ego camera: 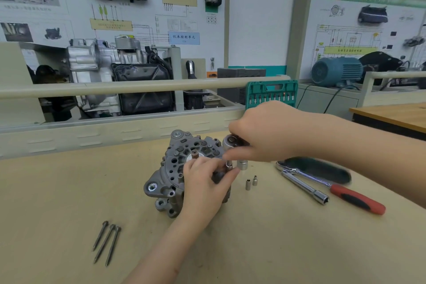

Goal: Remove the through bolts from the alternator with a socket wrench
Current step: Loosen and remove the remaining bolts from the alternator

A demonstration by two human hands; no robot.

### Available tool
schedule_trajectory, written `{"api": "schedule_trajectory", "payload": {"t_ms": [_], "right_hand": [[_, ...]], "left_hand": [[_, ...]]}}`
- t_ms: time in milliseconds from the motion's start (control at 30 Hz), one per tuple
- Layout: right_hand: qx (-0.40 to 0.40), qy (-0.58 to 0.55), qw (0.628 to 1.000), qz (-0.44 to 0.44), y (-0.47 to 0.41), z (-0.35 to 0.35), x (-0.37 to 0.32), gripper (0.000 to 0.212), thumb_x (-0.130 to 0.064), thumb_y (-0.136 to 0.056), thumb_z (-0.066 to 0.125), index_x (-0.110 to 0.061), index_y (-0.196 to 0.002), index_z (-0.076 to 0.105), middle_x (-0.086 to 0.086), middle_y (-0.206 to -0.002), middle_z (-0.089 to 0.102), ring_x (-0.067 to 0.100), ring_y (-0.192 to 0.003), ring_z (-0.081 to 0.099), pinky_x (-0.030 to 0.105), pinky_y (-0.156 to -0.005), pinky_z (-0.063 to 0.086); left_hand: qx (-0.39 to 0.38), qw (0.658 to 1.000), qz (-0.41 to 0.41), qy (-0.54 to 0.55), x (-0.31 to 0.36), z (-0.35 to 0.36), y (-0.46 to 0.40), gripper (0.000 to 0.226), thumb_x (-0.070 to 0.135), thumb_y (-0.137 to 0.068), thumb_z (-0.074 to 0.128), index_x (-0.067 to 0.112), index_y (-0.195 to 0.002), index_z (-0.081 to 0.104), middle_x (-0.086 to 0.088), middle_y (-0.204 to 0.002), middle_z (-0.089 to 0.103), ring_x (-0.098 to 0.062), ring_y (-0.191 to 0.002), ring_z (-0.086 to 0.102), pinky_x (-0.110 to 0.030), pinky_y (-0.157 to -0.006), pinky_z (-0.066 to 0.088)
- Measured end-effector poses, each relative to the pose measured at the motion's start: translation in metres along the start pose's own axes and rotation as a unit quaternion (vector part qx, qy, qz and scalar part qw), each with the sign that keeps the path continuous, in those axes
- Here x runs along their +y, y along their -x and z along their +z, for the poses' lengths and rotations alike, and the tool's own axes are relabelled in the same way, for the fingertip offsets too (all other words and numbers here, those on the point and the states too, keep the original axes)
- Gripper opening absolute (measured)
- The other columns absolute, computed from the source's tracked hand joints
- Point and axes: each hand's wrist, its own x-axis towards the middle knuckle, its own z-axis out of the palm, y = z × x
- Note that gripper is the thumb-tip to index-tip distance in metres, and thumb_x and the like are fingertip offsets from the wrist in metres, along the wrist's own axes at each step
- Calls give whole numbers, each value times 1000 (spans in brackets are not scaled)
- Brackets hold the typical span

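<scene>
The grey alternator (170, 175) stands on the wooden bench at centre. My left hand (207, 182) lies over its right side, thumb and fingers pinching a bolt head (229, 165) that sticks up there. My right hand (265, 134) grips the small socket wrench (232, 141) by its ratchet head, with its socket (242, 165) hanging down just right of the bolt. Three long through bolts (107, 243) lie loose on the bench at lower left.
Two small sockets (251, 182) stand right of the alternator. A red-handled ratchet (345, 191) and a chrome extension bar (304, 185) lie further right beside a dark cloth (322, 168). A green socket case (270, 94) stands open behind. A rail and training engine lie beyond the bench.
</scene>
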Motion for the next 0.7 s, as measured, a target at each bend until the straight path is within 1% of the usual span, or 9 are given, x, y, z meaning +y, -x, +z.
{"api": "schedule_trajectory", "payload": {"t_ms": [67, 133, 200, 267, 333, 400, 467, 600, 700], "right_hand": [[-1, -14, 1000, 12, 0, 1, -3, 50, -59, -88, 27, -15, -73, 44, -4, -58, 39, 8, -47, 34, 25, -42, 25], [-19, -37, 999, 15, 0, 2, -4, 38, -53, -92, 29, -20, -72, 32, -5, -61, 37, 6, -50, 32, 24, -43, 23], [-44, -60, 997, 11, -1, 1, -1, 30, -46, -95, 30, -22, -77, 28, -7, -66, 37, 6, -54, 33, 24, -46, 25], [-63, -84, 995, 1, -1, 1, 2, 21, -39, -96, 32, -21, -85, 31, -6, -71, 39, 8, -59, 38, 23, -49, 27], [-69, -94, 993, -8, 0, 2, 3, 17, -35, -97, 34, -20, -89, 34, -4, -78, 45, 15, -68, 44, 25, -54, 30], [-60, -74, 995, -13, 0, 1, 2, 18, -37, -96, 34, -20, -91, 35, -1, -84, 48, 20, -74, 46, 28, -61, 34], [-40, -35, 999, -9, 0, 1, 2, 26, -45, -94, 32, -20, -90, 35, -3, -74, 44, 20, -68, 44, 30, -60, 36], [-23, -21, 999, 20, -1, 1, 2, 46, -58, -89, 29, -15, -82, 44, -5, -62, 38, 8, -51, 34, 24, -45, 27], [-24, -42, 999, 4, -2, 4, 3, 34, -51, -92, 32, -18, -88, 41, -6, -67, 40, 9, -56, 38, 24, -46, 28]], "left_hand": [[-4, 1000, -6, 23, 1, 0, 1, 35, 25, -75, 71, 32, -58, 42, 14, -54, 39, -1, -67, 43, -18, -79, 28], [-16, 998, -14, 52, 0, -1, 0, 26, 24, -76, 71, 25, -60, 50, 14, -55, 43, -1, -68, 44, -28, -69, 31], [-32, 997, -17, 67, -2, -3, -1, 17, 25, -77, 70, 19, -65, 59, 17, -62, 50, 1, -73, 46, -35, -72, 37], [-44, 997, -14, 69, -3, -4, -1, 16, 30, -77, 67, 15, -71, 65, 18, -70, 55, 1, -79, 48, -41, -80, 41], [-38, 996, -21, 74, -2, -5, 0, 14, 30, -76, 67, 21, -67, 63, 19, -69, 54, 1, -79, 49, -41, -81, 41], [-13, 996, -32, 77, -2, -3, 1, 27, 24, -75, 72, 33, -60, 52, 19, -64, 49, 0, -77, 47, -36, -77, 39], [3, 997, -34, 70, -1, -1, 1, 36, 23, -73, 72, 38, -58, 43, 17, -60, 47, -1, -74, 46, -32, -73, 35], [14, 997, -29, 63, -1, 2, 1, 29, 24, -73, 73, 29, -59, 48, 17, -58, 46, 2, -74, 43, -31, -70, 32], [-5, 998, -24, 54, -2, -1, 1, 20, 30, -74, 72, 22, -64, 56, 18, -65, 49, 0, -75, 45, -33, -74, 37]]}}
